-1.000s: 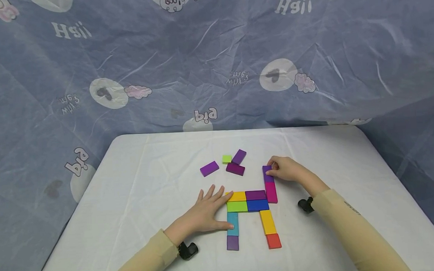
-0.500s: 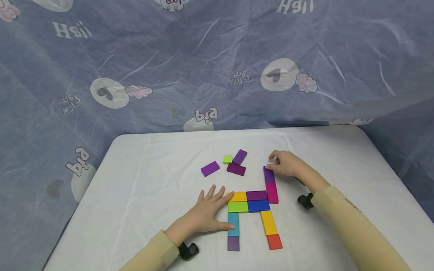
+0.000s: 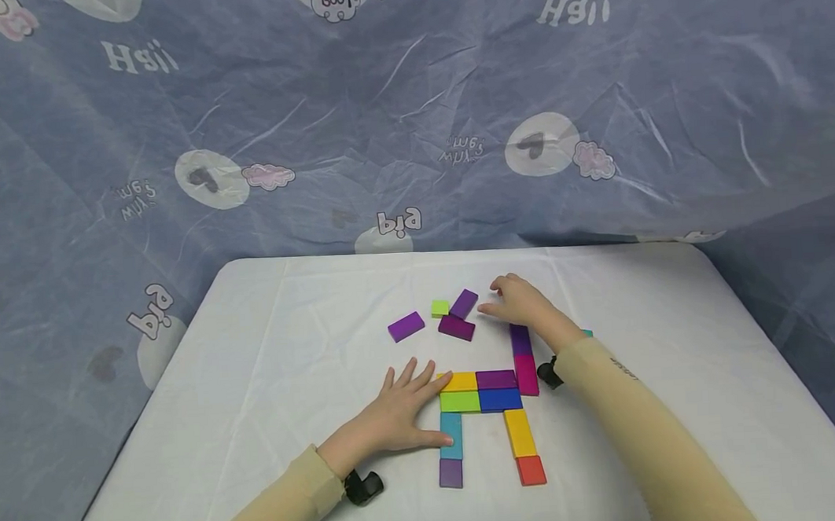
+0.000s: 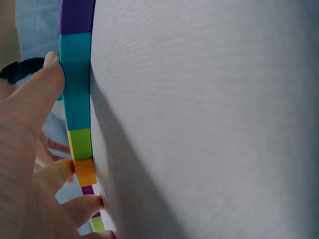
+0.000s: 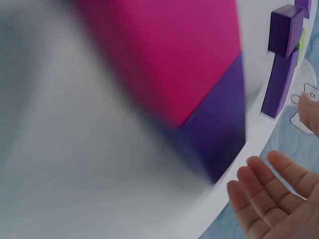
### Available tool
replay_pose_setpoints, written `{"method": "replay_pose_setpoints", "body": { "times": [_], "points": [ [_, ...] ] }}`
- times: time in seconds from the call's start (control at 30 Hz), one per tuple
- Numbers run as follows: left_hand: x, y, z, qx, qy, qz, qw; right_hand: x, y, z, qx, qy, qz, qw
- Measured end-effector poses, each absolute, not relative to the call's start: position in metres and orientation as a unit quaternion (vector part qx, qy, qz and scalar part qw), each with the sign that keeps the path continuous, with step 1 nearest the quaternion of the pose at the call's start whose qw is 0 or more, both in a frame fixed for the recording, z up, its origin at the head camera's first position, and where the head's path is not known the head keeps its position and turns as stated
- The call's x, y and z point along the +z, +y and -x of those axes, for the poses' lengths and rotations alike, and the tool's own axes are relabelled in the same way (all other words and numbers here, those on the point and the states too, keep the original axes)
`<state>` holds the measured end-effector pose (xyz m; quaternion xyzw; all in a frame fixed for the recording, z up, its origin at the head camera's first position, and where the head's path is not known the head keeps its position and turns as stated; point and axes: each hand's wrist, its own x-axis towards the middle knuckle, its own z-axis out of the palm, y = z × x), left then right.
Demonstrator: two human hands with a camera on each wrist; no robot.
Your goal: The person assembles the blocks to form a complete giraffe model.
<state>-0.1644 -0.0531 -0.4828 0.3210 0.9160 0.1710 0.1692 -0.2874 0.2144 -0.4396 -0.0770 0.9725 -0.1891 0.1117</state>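
My left hand [image 3: 397,411] lies with spread fingers beside a flat block figure. Its thumb touches the teal block [image 4: 77,82] and its index finger the yellow block [image 3: 461,382]. Joined to these are a lime block [image 3: 460,401], a blue block [image 3: 500,399] and a plum block [image 3: 496,379]. On the right side a magenta block [image 3: 527,374] runs up to a purple block [image 3: 521,342]. My right hand [image 3: 522,302] holds nothing, fingers apart, beyond that purple block. Left of its fingertips lie a loose purple block [image 3: 465,304] and a dark plum block [image 3: 456,328].
A small lime cube [image 3: 440,308] and a violet block [image 3: 406,326] lie farther left on the white table [image 3: 307,321]. Below the figure's middle stand a yellow block [image 3: 519,433], a red block [image 3: 531,470] and a dusky purple block [image 3: 451,473]. A teal piece [image 3: 587,333] peeks from behind the right sleeve.
My right hand has let go of the purple block at the top of the right column and moved left and away toward the loose blocks. The left hand has stayed in place.
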Motion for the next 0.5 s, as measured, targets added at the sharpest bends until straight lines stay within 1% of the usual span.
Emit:
{"method": "replay_pose_setpoints", "body": {
  "times": [0.5],
  "points": [
    [-0.483, -0.053, 0.165, 0.167, 0.916, -0.323, 0.169, -0.437, 0.177, 0.292, -0.129, 0.978, 0.089, 0.136]
  ]
}}
